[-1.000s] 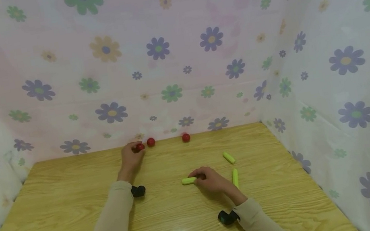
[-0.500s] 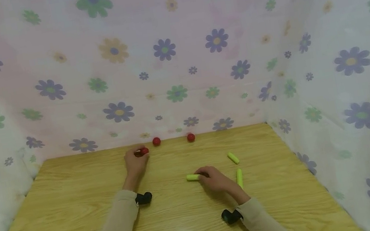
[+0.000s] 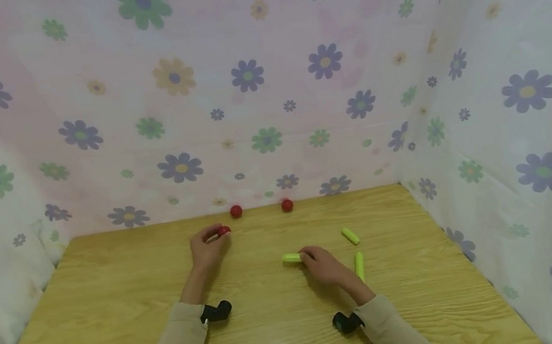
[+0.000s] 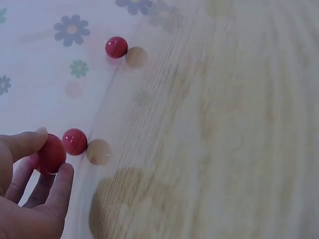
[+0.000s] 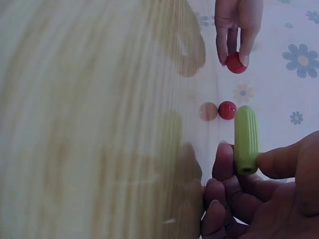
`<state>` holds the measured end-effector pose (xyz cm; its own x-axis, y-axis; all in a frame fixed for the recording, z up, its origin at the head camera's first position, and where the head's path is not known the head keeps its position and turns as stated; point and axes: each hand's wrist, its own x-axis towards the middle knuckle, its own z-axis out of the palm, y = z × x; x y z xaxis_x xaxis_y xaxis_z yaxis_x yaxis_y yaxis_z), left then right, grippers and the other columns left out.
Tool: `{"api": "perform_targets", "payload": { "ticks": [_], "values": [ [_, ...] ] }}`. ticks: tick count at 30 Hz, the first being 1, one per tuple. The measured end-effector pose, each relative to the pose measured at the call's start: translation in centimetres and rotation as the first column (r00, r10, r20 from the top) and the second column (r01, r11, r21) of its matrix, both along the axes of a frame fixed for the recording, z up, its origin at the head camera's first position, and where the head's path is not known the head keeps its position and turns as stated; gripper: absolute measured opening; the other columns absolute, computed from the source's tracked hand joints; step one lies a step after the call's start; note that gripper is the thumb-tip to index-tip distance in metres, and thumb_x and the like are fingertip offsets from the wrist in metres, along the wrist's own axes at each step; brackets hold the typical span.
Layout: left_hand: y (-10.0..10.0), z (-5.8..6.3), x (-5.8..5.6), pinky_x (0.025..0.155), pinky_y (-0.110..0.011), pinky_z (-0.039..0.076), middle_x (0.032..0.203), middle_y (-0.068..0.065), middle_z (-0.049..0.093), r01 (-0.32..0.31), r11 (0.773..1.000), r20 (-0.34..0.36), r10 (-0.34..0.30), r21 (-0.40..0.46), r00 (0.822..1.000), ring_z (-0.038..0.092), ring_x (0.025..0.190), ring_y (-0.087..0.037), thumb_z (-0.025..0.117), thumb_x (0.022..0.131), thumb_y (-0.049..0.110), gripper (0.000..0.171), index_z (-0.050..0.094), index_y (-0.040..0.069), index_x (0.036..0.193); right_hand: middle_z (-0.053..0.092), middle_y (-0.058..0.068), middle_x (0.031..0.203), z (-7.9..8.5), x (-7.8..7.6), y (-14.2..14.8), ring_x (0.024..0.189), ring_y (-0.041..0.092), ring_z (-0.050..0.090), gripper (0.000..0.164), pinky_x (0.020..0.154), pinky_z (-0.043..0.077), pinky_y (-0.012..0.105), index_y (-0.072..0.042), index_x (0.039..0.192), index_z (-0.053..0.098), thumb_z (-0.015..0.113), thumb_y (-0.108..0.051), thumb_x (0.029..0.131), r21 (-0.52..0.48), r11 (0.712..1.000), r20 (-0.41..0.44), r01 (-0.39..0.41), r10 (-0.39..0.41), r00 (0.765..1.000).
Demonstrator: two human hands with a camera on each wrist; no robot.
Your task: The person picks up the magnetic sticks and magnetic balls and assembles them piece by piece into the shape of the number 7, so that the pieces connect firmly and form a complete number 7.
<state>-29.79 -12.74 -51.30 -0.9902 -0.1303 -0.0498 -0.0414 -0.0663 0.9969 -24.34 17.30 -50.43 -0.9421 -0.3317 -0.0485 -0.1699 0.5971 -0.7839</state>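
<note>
My left hand (image 3: 206,253) pinches a glossy red ball (image 4: 52,154) between thumb and fingers, toward the back of the table. The ball shows a fine seam and hangs off the tabletop. My right hand (image 3: 323,266), nearer the front and to the right, holds a lime-green ribbed stick (image 5: 246,142) by one end with thumb and fingers. That stick has a rounded far tip and a small hole in its near end; in the head view it points left, toward the left hand.
Two more red balls, one left (image 3: 236,211) and one right (image 3: 288,206), sit along the table's back edge by the flowered curtain (image 3: 207,86). Right of the right hand, a short green stick (image 3: 351,236) and a longer green stick (image 3: 360,266) lie on the wooden table (image 3: 88,325).
The left hand has drawn its red ball away from the back edge, toward the front. The green stick in the right hand has risen slightly. The head view has shifted a little left.
</note>
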Motion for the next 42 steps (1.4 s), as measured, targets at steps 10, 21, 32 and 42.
{"api": "perform_targets", "payload": {
  "ticks": [10,21,32,42],
  "values": [
    [1.2,-0.2,1.9,0.085,-0.025,0.056,0.136,-0.019,0.06,0.046,0.998,0.033,-0.047,0.032,0.998,0.061,0.121,-0.028,0.075,0.092,0.008,0.043,0.062,0.001,0.133,0.068,0.023,0.095,-0.4,0.1,0.7,0.08,0.022,0.062,0.031,0.066,0.048,0.026,0.009,0.13,0.061,0.045,-0.009,0.108,-0.215,0.976,0.035,-0.01,0.017,0.999],
    [2.9,-0.9,3.3,0.082,-0.019,0.053,0.134,-0.022,0.06,0.063,0.997,0.05,-0.065,0.04,0.997,0.061,0.12,-0.028,0.075,0.091,0.006,0.044,0.062,-0.001,0.133,0.07,0.022,0.105,-0.9,-0.1,0.3,0.078,0.013,0.061,0.035,0.068,0.053,0.024,0.008,0.134,0.059,0.048,-0.013,0.109,-0.368,0.928,0.199,-0.052,0.133,0.971],
    [3.6,-1.3,3.5,0.084,-0.015,0.051,0.136,-0.021,0.06,0.05,0.998,0.077,-0.054,0.046,0.996,0.058,0.126,-0.03,0.076,0.089,0.0,0.044,0.064,-0.002,0.132,0.071,0.019,0.108,-0.8,-0.8,-0.7,0.077,0.012,0.059,0.035,0.068,0.051,0.021,0.005,0.137,0.06,0.051,-0.012,0.107,-0.404,0.914,0.227,-0.03,0.132,0.965],
    [3.2,-1.6,4.1,0.083,-0.016,0.051,0.136,-0.023,0.061,0.046,0.997,0.076,-0.05,0.056,0.996,0.059,0.124,-0.027,0.077,0.089,0.0,0.045,0.064,-0.003,0.132,0.071,0.024,0.108,-1.2,-1.1,-2.3,0.075,0.009,0.06,0.035,0.062,0.047,0.02,0.006,0.136,0.06,0.052,-0.011,0.107,-0.387,0.921,0.209,-0.035,0.124,0.97]
  ]
}}
